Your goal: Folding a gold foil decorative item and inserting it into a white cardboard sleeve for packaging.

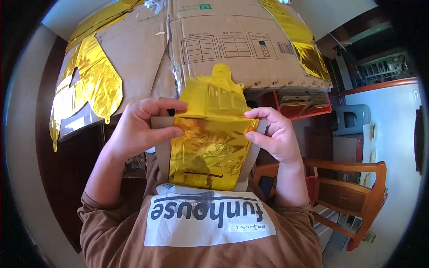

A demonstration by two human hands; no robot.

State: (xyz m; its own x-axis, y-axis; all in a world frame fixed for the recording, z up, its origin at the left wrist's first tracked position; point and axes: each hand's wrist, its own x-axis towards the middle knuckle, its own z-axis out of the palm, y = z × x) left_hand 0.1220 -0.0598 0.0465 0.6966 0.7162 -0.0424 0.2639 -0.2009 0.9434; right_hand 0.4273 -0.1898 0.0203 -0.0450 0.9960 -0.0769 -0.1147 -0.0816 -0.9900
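A flat, uninflated gold foil balloon lies over a grey card in front of my chest. The upper part of the foil reaches past the card's far edge toward the cardboard, ending in a rounded tip with small tabs. My left hand grips the left edge of foil and card, its thumb on the foil and index finger at the far edge. On the opposite edge my right hand holds in the same way, thumb and index finger on the foil. The remaining fingers are partly hidden behind the card.
Ahead, large cardboard sheets cover the work surface. One gold foil piece drapes over the left side, another over the right. A red tray with stacked cards sits at right, near a wooden chair and a grey-blue stool.
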